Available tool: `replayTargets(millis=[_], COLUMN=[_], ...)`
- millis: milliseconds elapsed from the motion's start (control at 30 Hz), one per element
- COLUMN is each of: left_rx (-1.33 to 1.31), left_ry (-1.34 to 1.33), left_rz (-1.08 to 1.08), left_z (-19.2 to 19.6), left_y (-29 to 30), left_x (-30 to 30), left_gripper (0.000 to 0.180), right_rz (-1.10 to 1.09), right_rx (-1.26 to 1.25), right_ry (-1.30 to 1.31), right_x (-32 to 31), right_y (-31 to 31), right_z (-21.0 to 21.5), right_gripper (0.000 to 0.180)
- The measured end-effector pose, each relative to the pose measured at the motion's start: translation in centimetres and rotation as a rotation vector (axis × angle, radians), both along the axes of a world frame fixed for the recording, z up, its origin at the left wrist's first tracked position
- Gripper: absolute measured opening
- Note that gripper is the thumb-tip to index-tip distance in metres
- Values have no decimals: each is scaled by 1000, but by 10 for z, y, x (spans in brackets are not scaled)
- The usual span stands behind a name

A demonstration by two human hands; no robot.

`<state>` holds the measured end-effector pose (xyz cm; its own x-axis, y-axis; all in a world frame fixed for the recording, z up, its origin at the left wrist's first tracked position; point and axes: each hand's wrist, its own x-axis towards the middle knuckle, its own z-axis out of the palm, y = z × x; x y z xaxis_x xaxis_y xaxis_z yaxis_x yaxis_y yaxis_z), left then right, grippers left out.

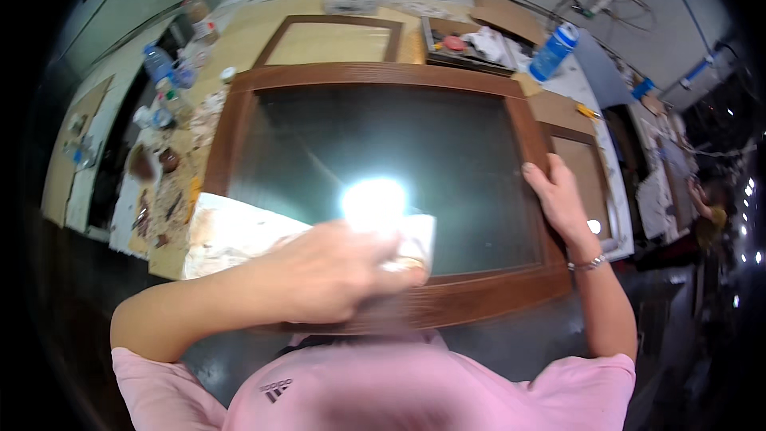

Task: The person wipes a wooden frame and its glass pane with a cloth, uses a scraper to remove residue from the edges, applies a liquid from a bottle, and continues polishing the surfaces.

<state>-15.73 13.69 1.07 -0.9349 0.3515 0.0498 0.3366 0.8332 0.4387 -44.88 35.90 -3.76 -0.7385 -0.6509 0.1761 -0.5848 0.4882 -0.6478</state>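
1. Workshop counter [239, 40], cluttered: bottles, scraps, smaller frames.
2. Frame [471, 299], brown wood around dark glass, lies flat before me, long axis left-right.
3. Left hand [331, 275], fingers curled on a white cloth [415, 239] at the near rail.
4. Right hand [558, 195], fingers together, rests flat on the right rail.

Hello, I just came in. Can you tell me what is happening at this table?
A person in a pink shirt stands over a brown wooden frame with a dark glass panel lying flat on the workbench. The left hand presses a pale cloth or paper on the glass near the frame's lower edge. The right hand rests on the frame's right side. Bottles and a smaller frame lie farther back.
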Motion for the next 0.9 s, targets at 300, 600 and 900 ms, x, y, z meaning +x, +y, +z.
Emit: replayTargets(millis=[300,600,900], left_rx=[-123,-32,-74], left_ry=[292,-83,-84], left_rz=[-181,-321,-165], left_z=[-8,1,1], left_y=[43,9,-4], left_x=[-111,-74,-41], left_gripper=[56,69,76], right_rz=[-43,-53,-52], right_rx=[113,124,51], right_ry=[-139,-101,-214], right_x=[5,3,5], right_y=[3,6,7], right_z=[18,9,11], right_gripper=[61,58,56])
